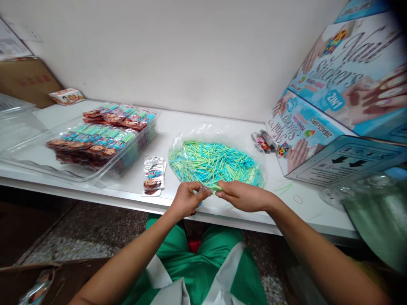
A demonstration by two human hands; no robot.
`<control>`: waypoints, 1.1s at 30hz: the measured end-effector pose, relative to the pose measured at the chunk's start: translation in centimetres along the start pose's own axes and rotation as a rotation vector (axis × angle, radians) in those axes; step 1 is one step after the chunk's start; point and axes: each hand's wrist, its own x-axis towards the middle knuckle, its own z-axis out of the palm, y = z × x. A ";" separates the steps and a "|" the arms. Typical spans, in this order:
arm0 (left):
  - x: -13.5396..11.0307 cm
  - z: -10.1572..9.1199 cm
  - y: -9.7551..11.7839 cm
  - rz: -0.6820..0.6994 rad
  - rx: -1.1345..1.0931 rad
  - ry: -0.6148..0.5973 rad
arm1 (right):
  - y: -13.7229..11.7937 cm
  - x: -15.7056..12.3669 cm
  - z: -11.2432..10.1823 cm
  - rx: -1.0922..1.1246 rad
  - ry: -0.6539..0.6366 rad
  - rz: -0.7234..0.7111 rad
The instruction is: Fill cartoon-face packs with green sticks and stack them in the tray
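Observation:
My left hand (188,198) is closed in a pinch around a small clear packet (203,191) at the table's front edge. My right hand (241,195) is closed too, its fingertips pinching a thin green stick (217,188) right beside the packet. Both hands sit just in front of a heap of green and blue sticks (213,163) lying on an open clear plastic bag. A few filled sticker packets (153,177) lie to the left of my left hand.
A clear tray (95,171) at the left holds rows of filled packets. Nail-sticker cartons (333,110) stand at the right, with loose sticker packets (265,142) beside them. A clear bag of green things (375,212) lies at the far right. A wall backs the white table (305,212).

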 end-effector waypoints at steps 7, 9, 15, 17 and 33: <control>-0.1 -0.7 0.6 0.174 0.384 -0.008 | -0.6 0.0 -0.3 -0.108 -0.096 0.023; -0.1 -0.9 0.6 0.249 0.491 -0.023 | -0.6 0.2 -0.2 -0.130 -0.122 0.036; -0.1 -1.0 0.7 0.296 0.460 -0.057 | -0.1 0.6 -0.5 -0.006 -0.166 -0.034; -0.1 -1.0 0.8 0.263 0.365 -0.054 | 0.1 0.6 -0.6 0.066 -0.165 -0.057; -0.1 -1.1 0.7 0.177 0.277 -0.121 | -0.6 0.6 -0.6 -0.094 -0.172 0.026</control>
